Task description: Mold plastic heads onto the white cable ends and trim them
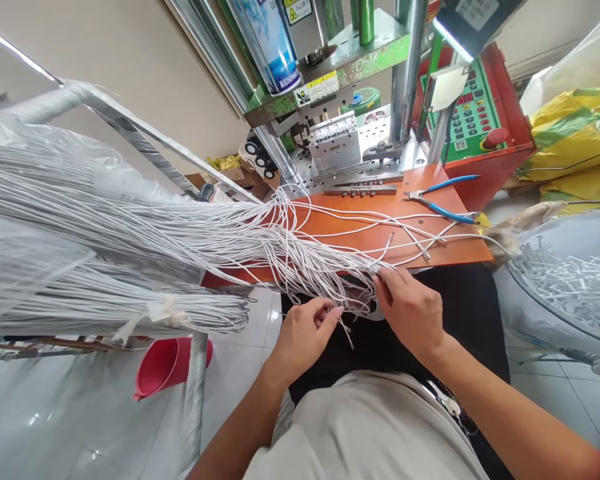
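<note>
A thick bundle of thin white cables [300,250] lies over the front of an orange work surface [345,223], its looped ends hanging above my lap. My left hand [303,337] pinches a white cable below the bundle, a short end sticking out under the fingertips. At the bundle's right edge, my right hand [415,313] has its thumb and fingers closed on white cables; the fingertips are partly hidden. Several loose cables run rightward across the surface. Beyond my right hand lie pliers with blue handles [443,200] and a metal strip with small fittings [363,191].
Behind the surface stands a press with a metal mould [335,143] and a spray can [273,47]. A red control box [505,120] is at right, above a lined bin of white scraps [575,287]. Left are a wrapped rack [195,400] and a pink bucket [165,367].
</note>
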Available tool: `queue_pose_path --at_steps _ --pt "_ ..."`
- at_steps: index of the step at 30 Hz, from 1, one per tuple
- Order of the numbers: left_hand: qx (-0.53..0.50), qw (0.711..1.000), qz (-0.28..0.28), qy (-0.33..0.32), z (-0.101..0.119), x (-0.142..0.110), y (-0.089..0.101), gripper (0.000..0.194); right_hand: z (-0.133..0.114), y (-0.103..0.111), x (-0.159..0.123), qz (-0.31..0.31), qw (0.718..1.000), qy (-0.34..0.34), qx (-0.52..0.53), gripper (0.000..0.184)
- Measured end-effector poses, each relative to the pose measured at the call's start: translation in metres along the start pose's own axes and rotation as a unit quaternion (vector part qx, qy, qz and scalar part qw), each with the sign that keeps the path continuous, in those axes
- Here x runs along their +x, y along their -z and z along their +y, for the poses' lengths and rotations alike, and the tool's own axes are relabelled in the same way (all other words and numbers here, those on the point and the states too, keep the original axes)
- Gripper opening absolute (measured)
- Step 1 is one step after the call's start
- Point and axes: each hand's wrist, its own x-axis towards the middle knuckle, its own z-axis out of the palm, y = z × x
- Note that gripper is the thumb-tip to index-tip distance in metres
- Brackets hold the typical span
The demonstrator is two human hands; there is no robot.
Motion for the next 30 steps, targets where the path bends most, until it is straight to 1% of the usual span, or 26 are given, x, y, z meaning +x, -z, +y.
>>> queue_pose_path --at_steps 3,5,7,8,9,11,12,13,14,16,18,19,20,21,22,24,25,26,27,28,29,30 --pt "-0.100 0.993 -0.064 -0.023 0.021 0.010 0.006 0.039 -0.008 0.012 0.018 0.006 1.000 0.022 -0.002 0.039" --pt "-0.140 0.985 -0.099 -0.035 0.031 0.017 0.004 0.038 -0.013 0.025 0.029 0.001 0.999 0.038 0.023 0.035" --pt "-0.170 0.976 -0.121 -0.061 0.039 0.024 -0.004 0.042 -0.017 0.040 0.039 -0.035 0.993 0.042 0.103 0.029" --pt "-0.188 0.971 -0.129 -0.076 0.042 0.027 -0.010 0.045 -0.020 0.047 0.043 -0.071 0.984 0.033 0.163 0.027" --pt "-0.208 0.964 -0.137 -0.091 0.045 0.029 -0.017 0.045 -0.022 0.053 0.048 -0.118 0.965 0.013 0.232 0.025" --pt "-0.245 0.951 -0.156 -0.109 0.050 0.034 -0.031 0.040 -0.026 0.063 0.060 -0.217 0.905 -0.053 0.361 0.028" --pt "-0.248 0.948 -0.163 -0.110 0.052 0.037 -0.037 0.039 -0.028 0.066 0.066 -0.253 0.872 -0.088 0.410 0.031" --pt "-0.233 0.952 -0.165 -0.111 0.054 0.038 -0.040 0.039 -0.029 0.069 0.073 -0.276 0.842 -0.117 0.449 0.035" --pt "-0.196 0.961 -0.162 -0.112 0.056 0.039 -0.041 0.038 -0.029 0.071 0.080 -0.290 0.816 -0.139 0.480 0.038" --pt "-0.081 0.979 -0.146 -0.119 0.059 0.040 -0.032 0.037 -0.026 0.075 0.093 -0.302 0.773 -0.174 0.530 0.045" --pt "0.016 0.985 -0.126 -0.120 0.063 0.039 -0.014 0.038 -0.023 0.077 0.104 -0.312 0.718 -0.215 0.583 0.049" --pt "0.031 0.986 -0.113 -0.116 0.066 0.038 -0.003 0.036 -0.022 0.078 0.108 -0.314 0.691 -0.236 0.607 0.052" --pt "0.022 0.989 -0.097 -0.113 0.068 0.039 0.007 0.032 -0.022 0.078 0.112 -0.313 0.671 -0.251 0.624 0.053" --pt "-0.011 0.990 -0.085 -0.109 0.071 0.042 0.015 0.028 -0.022 0.078 0.115 -0.309 0.657 -0.259 0.636 0.054" --pt "-0.063 0.989 -0.084 -0.109 0.074 0.046 0.020 0.029 -0.023 0.078 0.119 -0.305 0.650 -0.260 0.645 0.055" --pt "-0.192 0.969 -0.111 -0.107 0.079 0.060 0.021 0.037 -0.025 0.076 0.127 -0.301 0.650 -0.254 0.650 0.054" --pt "-0.250 0.954 -0.133 -0.102 0.080 0.069 0.018 0.038 -0.024 0.076 0.131 -0.305 0.657 -0.246 0.643 0.053" --pt "-0.300 0.938 -0.146 -0.093 0.081 0.080 0.014 0.040 -0.021 0.075 0.137 -0.309 0.676 -0.232 0.628 0.053" --pt "-0.340 0.925 -0.151 -0.082 0.082 0.090 0.010 0.043 -0.014 0.074 0.142 -0.298 0.712 -0.212 0.600 0.051" --pt "-0.374 0.913 -0.149 -0.072 0.082 0.101 0.007 0.045 -0.003 0.074 0.148 -0.272 0.766 -0.184 0.552 0.050" --pt "-0.403 0.901 -0.145 -0.062 0.082 0.110 0.006 0.046 0.013 0.073 0.153 -0.224 0.834 -0.150 0.481 0.050" --pt "-0.432 0.888 -0.144 -0.056 0.082 0.119 0.005 0.045 0.032 0.071 0.158 -0.149 0.904 -0.111 0.386 0.050"
